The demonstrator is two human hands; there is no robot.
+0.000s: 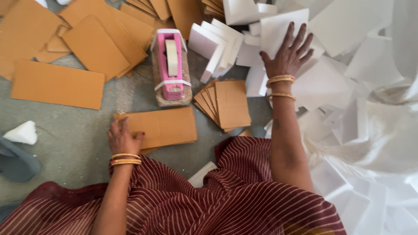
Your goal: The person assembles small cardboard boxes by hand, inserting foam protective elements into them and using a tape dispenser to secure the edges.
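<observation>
My left hand lies flat, fingers released, pressing the near end of a brown cardboard stack on the floor. My right hand is spread open on a white foam sheet, grasping nothing. Risk: under uneven pressure the top cardboard can slide off the stack. Beyond my left fingers stands a pink tape dispenser; a careless reach could knock it. Between both hands lies a fanned pile of smaller cardboard pieces. Around my right fingers, loose foam sheets overlap and may shift or snap under load.
</observation>
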